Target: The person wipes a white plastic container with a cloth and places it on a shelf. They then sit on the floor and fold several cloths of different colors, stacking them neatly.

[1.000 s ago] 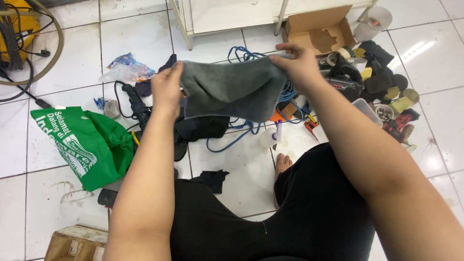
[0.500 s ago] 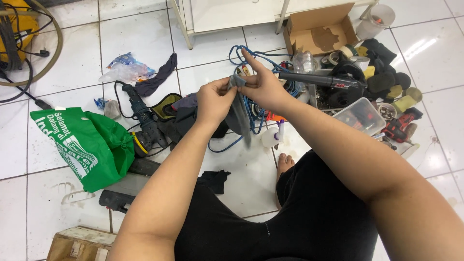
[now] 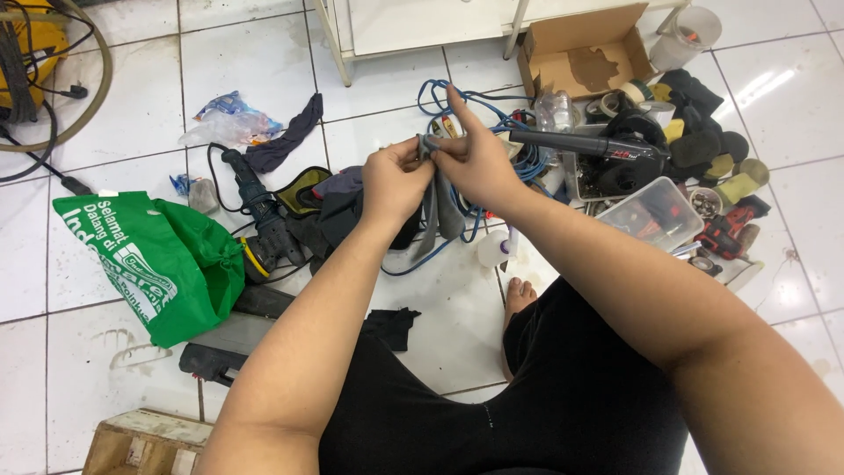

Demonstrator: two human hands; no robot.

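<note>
A person sits on a white tiled floor (image 3: 114, 105) with both hands raised in front of them, holding a grey cloth (image 3: 438, 207) between them. The left hand (image 3: 393, 180) pinches the top edge of the cloth with its fingers (image 3: 413, 151) pressed together on the fabric, and the right hand (image 3: 475, 158) meets it just beside, thumb and bent fingers gripping the same bunched top edge while the forefinger points up. The cloth hangs down from the two hands in a narrow folded strip, above the floor and in front of a tangle of blue cable (image 3: 457, 101). Below and left of the hands lies a dark power drill (image 3: 259, 215) on a heap of dark rags, and further left sits a green shopping bag (image 3: 149, 259). Right of the hands a black handheld blower (image 3: 607, 151) rests on a pile of tools, next to a clear plastic box (image 3: 655, 211) with small parts. An open cardboard box (image 3: 585, 53) stands beyond it near a white cabinet (image 3: 413, 22). A small white bottle (image 3: 494, 248) stands on the floor just under the right forearm, close to the person's bare foot (image 3: 519, 295).
</note>
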